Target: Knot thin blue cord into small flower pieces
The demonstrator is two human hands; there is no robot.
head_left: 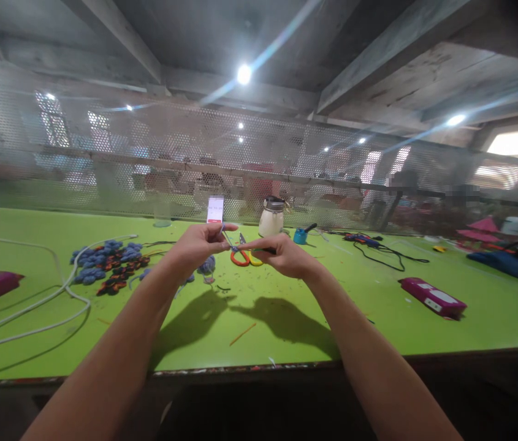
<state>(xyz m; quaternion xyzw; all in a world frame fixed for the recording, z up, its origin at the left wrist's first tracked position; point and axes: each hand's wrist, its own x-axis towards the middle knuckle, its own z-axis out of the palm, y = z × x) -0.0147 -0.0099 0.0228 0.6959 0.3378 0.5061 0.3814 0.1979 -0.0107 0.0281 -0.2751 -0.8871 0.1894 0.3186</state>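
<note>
Over the middle of the table, my left hand (pixel 198 245) is raised with its thumb and fingers pinched on a thin light strand (pixel 227 236). Facing it, my right hand (pixel 289 256) is closed around a slim tool with a dark handle (pixel 268 250). The index finger lies along this tool towards the left fingertips, where the details are too small to make out. Just beyond the hands lie scissors (pixel 240 258) with red and yellow handles. Below my left hand rests a small ball of blue-purple yarn (pixel 206 265).
Blue and dark orange knitted-looking pieces (pixel 109 263) are piled at left, near a white cable (pixel 79 298). A phone (pixel 215 209), a pale jar (pixel 271 218) and a blue pot (pixel 301 236) stand behind. Maroon power strips (pixel 432 297) lie on both sides. A mesh screen (pixel 185 159) closes the back.
</note>
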